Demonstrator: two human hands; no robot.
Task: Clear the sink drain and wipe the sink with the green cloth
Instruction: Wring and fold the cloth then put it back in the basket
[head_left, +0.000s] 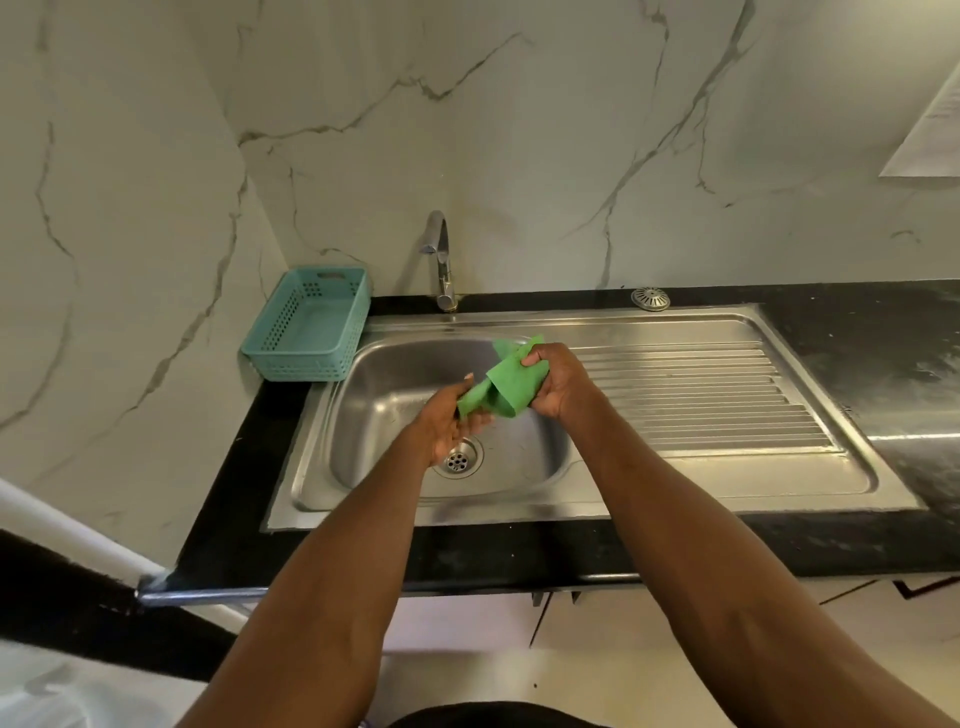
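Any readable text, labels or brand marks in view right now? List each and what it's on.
No text can be read.
Paper sheet on the wall, upper right: faint printed lines, too blurred to read.
Tap, basket, sink, strainer and green cloth: no visible marking.

We see a dim, greenish, soft-edged picture with wide-angle bending along the countertop (519, 551) edges, pale glare on the steel sink (395, 384) basin and draining board (701, 395), faint shadows under both forearms, and blurred lower corners.
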